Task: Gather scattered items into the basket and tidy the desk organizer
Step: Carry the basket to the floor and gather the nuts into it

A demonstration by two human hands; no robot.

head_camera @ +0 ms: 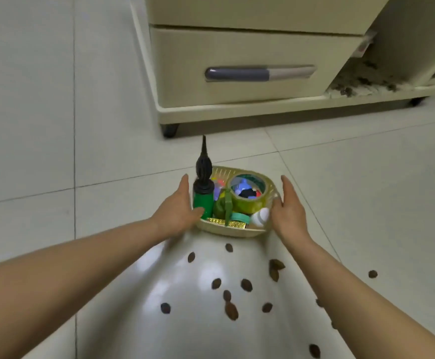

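A pale yellow plastic basket (pixel 239 231) sits at the far edge of a glossy white surface (pixel 185 294). It holds a green and black hand pump (pixel 203 195) standing upright, a big roll of olive tape (pixel 248 195), a smaller teal tape roll (pixel 239 217), a white bottle (pixel 260 216) and small colourful bits. My left hand (pixel 177 207) holds the basket's left side, thumb over the rim beside the pump. My right hand (pixel 287 208) holds the right side, fingers straight along it and thumb on the rim.
Several brown seed-like pieces (pixel 246 285) lie scattered on the white surface, and one (pixel 372 274) lies on the tiled floor. A cream drawer cabinet on castors (pixel 237 66) stands ahead, with dusty debris (pixel 361 81) on its base ledge at right.
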